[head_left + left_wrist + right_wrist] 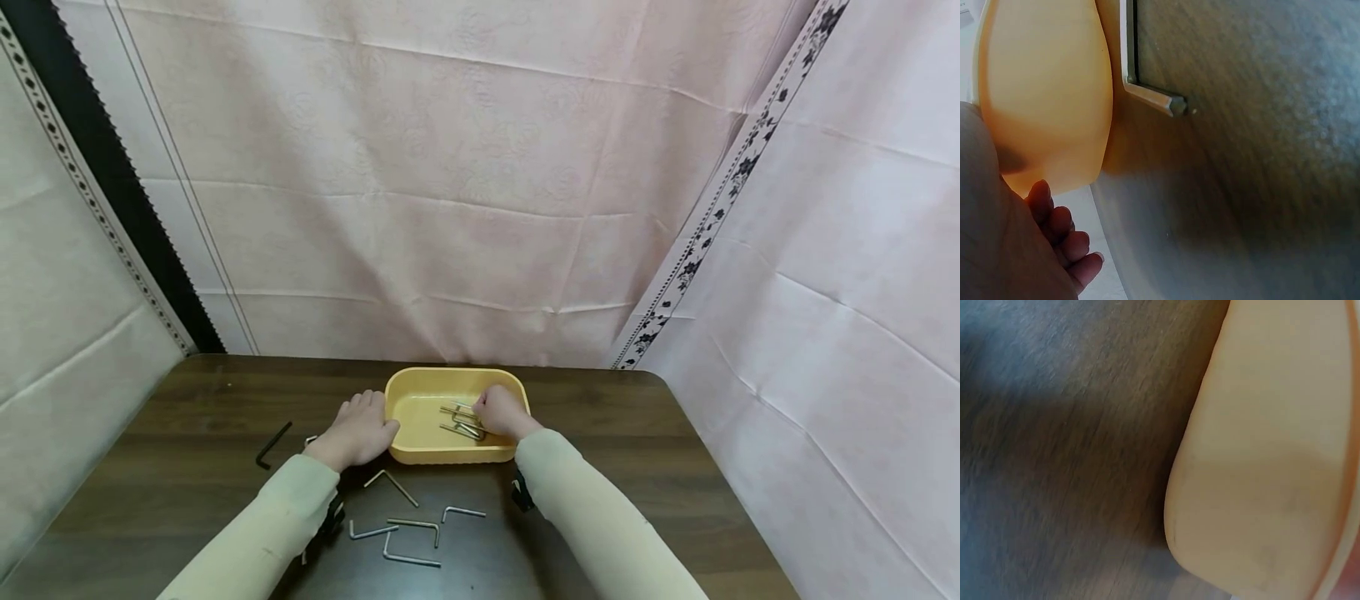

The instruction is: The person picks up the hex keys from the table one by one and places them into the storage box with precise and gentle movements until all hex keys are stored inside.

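A shallow yellow tray (420, 392) stands on the wooden table, and a small heap of hex keys (460, 428) lies in its right half. At the tray's left end, my left hand (362, 429) holds the rim, the thumb on the edge; several of its fingers (1060, 222) show beside the outer wall in the left wrist view. My right hand (504, 412) reaches into the tray with its fingers down at the heap. Its fingertips are hidden, so a grip on a key cannot be made out. The right wrist view shows mostly the tray's outer wall (1266, 444).
Several loose hex keys (412, 561) lie on the table (600, 467) in front of the tray, between my forearms. A black hex key (273, 445) lies farther left. Pale cloth (450, 208) hangs behind the table and at both sides.
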Tool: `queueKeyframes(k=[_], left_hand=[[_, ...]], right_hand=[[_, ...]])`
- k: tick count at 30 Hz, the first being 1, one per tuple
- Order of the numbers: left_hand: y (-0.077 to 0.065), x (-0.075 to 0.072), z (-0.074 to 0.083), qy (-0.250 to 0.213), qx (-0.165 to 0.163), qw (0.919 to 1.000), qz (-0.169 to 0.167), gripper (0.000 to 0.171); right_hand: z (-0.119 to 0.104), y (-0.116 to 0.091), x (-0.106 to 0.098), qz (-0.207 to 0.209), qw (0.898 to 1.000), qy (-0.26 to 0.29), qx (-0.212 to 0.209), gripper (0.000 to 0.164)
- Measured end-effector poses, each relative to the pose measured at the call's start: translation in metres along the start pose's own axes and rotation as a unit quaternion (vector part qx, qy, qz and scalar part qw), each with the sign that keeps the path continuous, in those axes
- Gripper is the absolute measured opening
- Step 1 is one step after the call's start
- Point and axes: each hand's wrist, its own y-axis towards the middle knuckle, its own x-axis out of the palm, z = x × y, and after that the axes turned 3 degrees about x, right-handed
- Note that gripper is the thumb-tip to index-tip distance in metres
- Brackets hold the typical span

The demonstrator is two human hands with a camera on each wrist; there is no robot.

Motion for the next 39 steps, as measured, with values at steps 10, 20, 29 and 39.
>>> queueKeyframes(k=[10, 20, 29, 39], left_hand=[[-0.002, -0.002, 0.005, -0.003, -0.003, 1.0, 0.003, 0.038], [-0.003, -0.002, 0.008, -0.003, -0.004, 1.0, 0.005, 0.038], [-0.003, -0.003, 0.005, 0.0, -0.007, 1.0, 0.005, 0.037], [-0.001, -0.002, 0.002, 0.0, 0.005, 1.0, 0.001, 0.037]], right_hand=[[-0.002, 0.002, 0.004, -0.022, 1.0, 0.013, -0.002, 0.054], [-0.002, 0.006, 0.009, 0.009, 0.998, -0.045, 0.033, 0.042], [-0.006, -0.014, -0.001, 0.059, 0.998, 0.0, -0.026, 0.024], [-0.008, -0.061, -0.017, 0.074, 0.985, 0.067, -0.14, 0.046]])
